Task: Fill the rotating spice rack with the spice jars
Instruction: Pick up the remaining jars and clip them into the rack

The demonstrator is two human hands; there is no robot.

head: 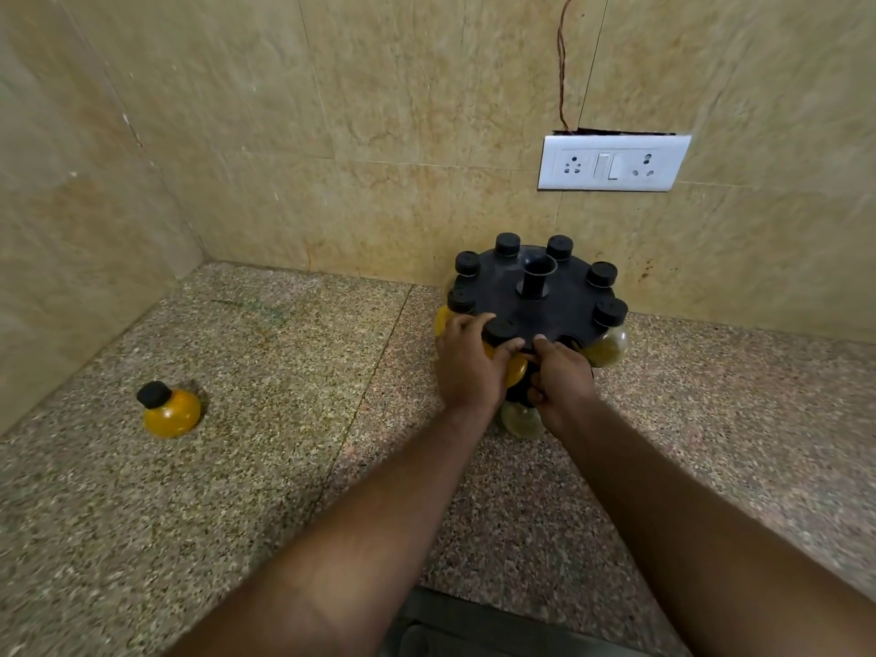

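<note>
- The left hand (467,367), at frame centre, curls its fingers round a yellow spice jar (517,369) at the near edge of the black rotating rack (535,301).
- The right hand (561,377), just beside it, pinches the rack's rim.
- A loose yellow jar (168,410) stands on the bench (284,419), at the left of the frame.

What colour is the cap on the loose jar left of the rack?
Black; the cap tops an orange-yellow loose jar. Head view shows it.

no readable text, labels or numbers
</note>
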